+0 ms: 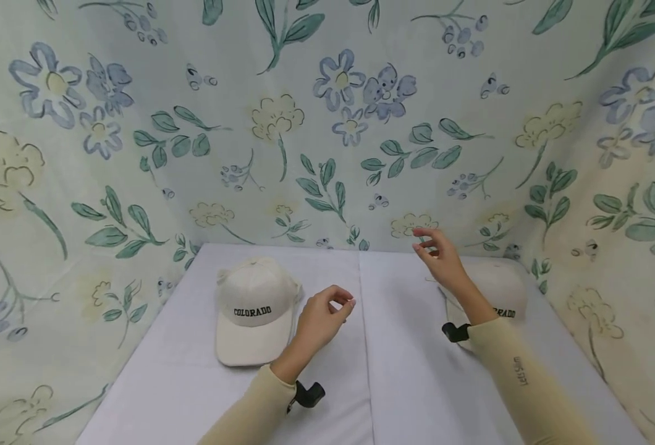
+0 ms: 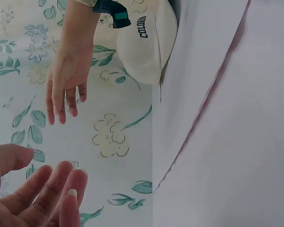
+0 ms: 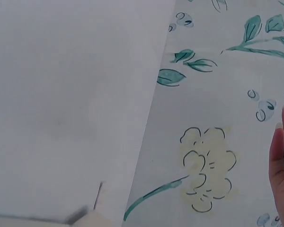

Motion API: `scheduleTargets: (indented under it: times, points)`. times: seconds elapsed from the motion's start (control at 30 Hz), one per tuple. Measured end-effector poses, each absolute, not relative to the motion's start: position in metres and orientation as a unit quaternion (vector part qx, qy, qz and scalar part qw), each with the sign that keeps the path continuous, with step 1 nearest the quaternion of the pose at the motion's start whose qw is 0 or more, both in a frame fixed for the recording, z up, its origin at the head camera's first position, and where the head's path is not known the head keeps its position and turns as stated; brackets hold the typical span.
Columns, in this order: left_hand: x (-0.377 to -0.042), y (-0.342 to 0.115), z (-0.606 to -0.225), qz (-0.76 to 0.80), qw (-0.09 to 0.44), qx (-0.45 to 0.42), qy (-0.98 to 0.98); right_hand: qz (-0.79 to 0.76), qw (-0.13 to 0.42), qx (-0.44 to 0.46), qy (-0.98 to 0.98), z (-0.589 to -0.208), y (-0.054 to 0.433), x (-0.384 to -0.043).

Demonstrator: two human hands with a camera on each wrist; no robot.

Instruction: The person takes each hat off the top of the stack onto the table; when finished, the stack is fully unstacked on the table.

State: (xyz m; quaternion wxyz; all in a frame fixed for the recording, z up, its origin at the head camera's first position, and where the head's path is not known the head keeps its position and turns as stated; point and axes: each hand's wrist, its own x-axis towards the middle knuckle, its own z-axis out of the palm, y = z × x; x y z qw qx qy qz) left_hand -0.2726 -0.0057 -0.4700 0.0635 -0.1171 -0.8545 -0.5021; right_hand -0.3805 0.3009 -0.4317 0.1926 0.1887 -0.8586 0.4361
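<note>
Two cream baseball caps lie on the white-covered table, each with dark lettering on its front. The left cap [image 1: 254,284] faces forward, reads COLORADO and has its brim toward me. My left hand [image 1: 321,316] is raised just right of that cap, fingers loosely bent and holding nothing. The right cap [image 1: 500,287] is partly hidden behind my right wrist and forearm. Past it, my right hand [image 1: 443,258] hovers in the air with fingers loosely bent and nothing in them. In the left wrist view, the right cap [image 2: 139,54] appears beside the right hand [image 2: 70,80].
A white cloth [image 1: 327,402] with a seam down the middle covers the table. Floral fabric [image 1: 327,185] hangs behind and along both sides. Each wrist wears a black camera mount, as on the left wrist camera [image 1: 309,394].
</note>
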Motion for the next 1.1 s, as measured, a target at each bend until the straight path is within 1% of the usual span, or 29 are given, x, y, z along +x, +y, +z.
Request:
scheduleTargets:
  times: [0.17,0.37,0.6,0.8,0.93,1.1]
  points:
    - [-0.262,-0.041,-0.468,-0.525,0.077,-0.09,-0.843,0.444,0.167,0.209,-0.855,-0.436,0.271,-0.388]
    - [-0.248,-0.078,-0.477,-0.544,0.097,-0.049,-0.832,0.459,0.145,0.222,-0.848,-0.444,0.236,-0.395]
    - [-0.234,-0.108,-0.483,-0.561,0.119,-0.019,-0.819,0.481,0.119,0.223,-0.84,-0.456,0.204,-0.398]
    - [-0.222,-0.14,-0.488,-0.575,0.137,0.035,-0.806,0.51,0.087,0.249,-0.819,-0.463,0.173,-0.393]
    - [-0.218,-0.155,-0.491,-0.581,0.147,0.059,-0.798,0.522,0.075,0.26,-0.809,-0.471,0.158,-0.398]
    - [-0.21,-0.173,-0.499,-0.573,0.149,0.089,-0.801,0.525,0.06,0.272,-0.805,-0.477,0.134,-0.399]
